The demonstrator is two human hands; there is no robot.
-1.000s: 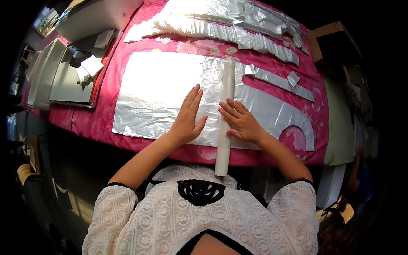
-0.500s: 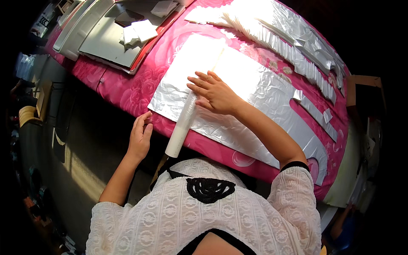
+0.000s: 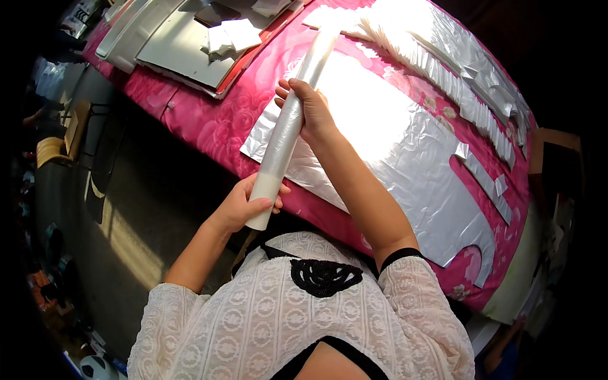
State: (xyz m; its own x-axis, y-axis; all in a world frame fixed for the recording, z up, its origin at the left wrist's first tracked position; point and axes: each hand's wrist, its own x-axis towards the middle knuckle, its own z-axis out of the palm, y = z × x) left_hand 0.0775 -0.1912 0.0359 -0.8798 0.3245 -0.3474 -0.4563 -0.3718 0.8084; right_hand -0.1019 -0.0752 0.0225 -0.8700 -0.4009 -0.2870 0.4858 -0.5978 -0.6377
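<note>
I hold a long white roll of clear plastic film in both hands, slanting from my lap up over the table. My left hand grips its bare cardboard end near the table's front edge. My right hand wraps around the roll's middle, above a large silver foil-like sheet that lies flat on the pink flowered tablecloth.
Pleated silver strips run along the table's far side, and narrow silver cut pieces lie at the right. A grey board with white folded papers sits at the far left. The floor and chairs are to my left.
The roll has been lifted off the silver sheet. My left hand came up from below the table edge and took hold of the roll's near end. My view has shifted left.
</note>
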